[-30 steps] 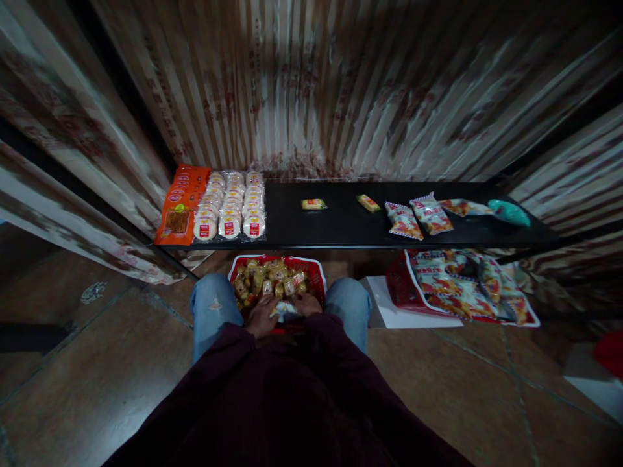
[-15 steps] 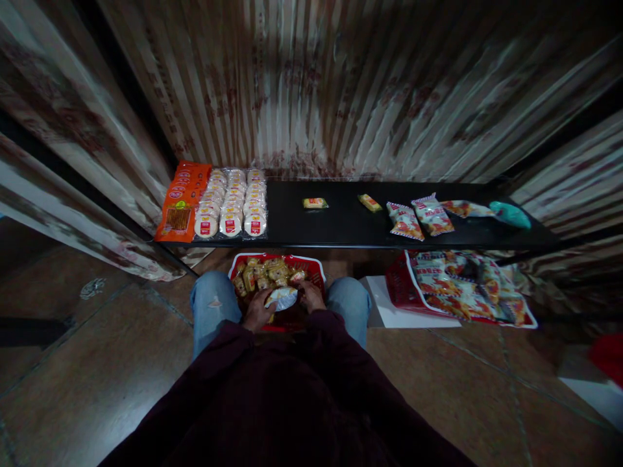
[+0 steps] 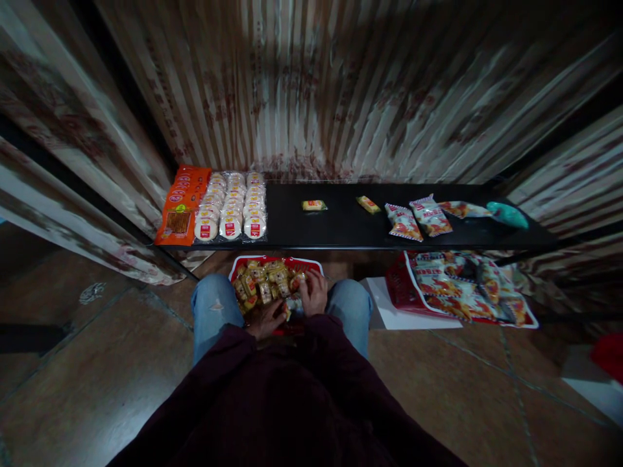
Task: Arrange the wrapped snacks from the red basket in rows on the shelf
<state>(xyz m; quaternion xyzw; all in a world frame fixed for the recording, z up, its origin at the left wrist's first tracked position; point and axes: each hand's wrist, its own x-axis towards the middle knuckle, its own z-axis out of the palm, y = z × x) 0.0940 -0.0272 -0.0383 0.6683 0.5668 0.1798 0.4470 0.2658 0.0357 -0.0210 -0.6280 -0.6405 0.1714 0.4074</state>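
Between my knees stands a red basket (image 3: 316, 264) with a pale rim, filled with small yellow wrapped snack packets (image 3: 265, 292). My left hand (image 3: 267, 319) is low at the basket's near side, its fingers closed on the edge of a white and yellow snack packet (image 3: 293, 305). At the basket's right side, my right hand (image 3: 315, 293) is bent over the contents. Its fingertips are on a yellow packet with a red label (image 3: 296, 281); its palm covers part of the white packet's right end.
Above the basket runs a black shelf (image 3: 285, 224). It carries an orange bag (image 3: 180, 207), rows of round white biscuits (image 3: 230, 224), two yellow packets (image 3: 314, 205), striped snack bags (image 3: 431, 215) and a teal packet (image 3: 507, 215). A second red basket (image 3: 398, 285) of snack bags stands at right.
The white packet has gone from raised between both hands to lower in the basket. My right hand has moved up and forward onto the yellow packets; my left hand has dropped slightly nearer me.
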